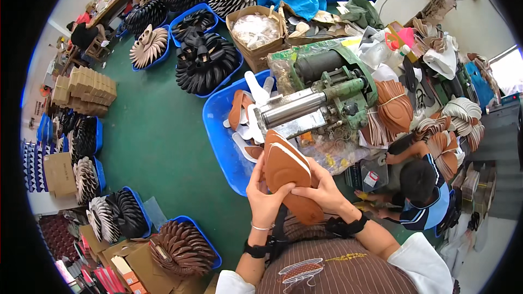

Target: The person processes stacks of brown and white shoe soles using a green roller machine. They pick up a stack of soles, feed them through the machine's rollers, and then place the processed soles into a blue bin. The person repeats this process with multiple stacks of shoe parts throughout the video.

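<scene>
Both of my hands grip a small stack of brown shoe insoles with pale edges, held upright in front of my apron. My left hand closes around the left side, and my right hand holds the right side. The two thumbs press on the face of the insoles and nearly meet. Just beyond the insoles stands a green machine with a shiny metal roller. Beneath the roller's end, a blue tub holds loose white and brown insoles.
Bundled brown insoles sit right of the machine. A person in a blue and black shirt crouches close on my right. A cardboard box with clear plastic stands behind the tub. Several blue baskets of shoe parts line the green floor.
</scene>
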`<action>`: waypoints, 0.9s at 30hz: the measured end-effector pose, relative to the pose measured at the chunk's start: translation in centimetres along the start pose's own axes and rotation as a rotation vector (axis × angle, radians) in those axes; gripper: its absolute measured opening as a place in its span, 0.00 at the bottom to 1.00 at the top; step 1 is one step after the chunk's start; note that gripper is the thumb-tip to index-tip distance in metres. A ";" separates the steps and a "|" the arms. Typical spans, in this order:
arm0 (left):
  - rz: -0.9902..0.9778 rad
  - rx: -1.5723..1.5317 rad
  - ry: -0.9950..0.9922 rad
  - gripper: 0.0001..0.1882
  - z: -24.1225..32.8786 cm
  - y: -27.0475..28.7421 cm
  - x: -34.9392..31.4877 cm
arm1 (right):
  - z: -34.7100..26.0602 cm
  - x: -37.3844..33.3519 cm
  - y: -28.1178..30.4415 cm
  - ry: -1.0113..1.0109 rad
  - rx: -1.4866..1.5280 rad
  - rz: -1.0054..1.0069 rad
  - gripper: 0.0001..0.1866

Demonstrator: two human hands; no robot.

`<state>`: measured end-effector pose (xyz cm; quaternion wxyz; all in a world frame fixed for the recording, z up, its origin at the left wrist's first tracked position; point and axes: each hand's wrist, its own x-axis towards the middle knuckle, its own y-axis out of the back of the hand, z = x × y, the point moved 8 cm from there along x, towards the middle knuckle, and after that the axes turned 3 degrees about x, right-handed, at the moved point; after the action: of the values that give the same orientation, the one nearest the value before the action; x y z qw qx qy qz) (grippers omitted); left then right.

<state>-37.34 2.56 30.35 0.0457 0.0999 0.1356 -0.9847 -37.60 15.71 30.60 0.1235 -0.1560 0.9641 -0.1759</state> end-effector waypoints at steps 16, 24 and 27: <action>0.049 -0.174 0.120 0.26 -4.2 1.0 -1.0 | 0.9 -1.0 0.6 0.018 -0.275 0.104 0.39; 0.189 -0.087 -0.013 0.29 -4.3 1.5 -0.6 | 0.8 -0.9 1.0 0.078 -0.241 0.330 0.37; 0.163 -0.202 0.025 0.31 -5.4 1.8 -0.7 | 0.4 -0.8 0.9 0.113 -0.189 0.357 0.31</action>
<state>-35.45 2.33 24.98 0.1340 0.1179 0.2262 -0.9576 -36.94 16.68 30.06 0.0833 0.0164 0.9940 -0.0683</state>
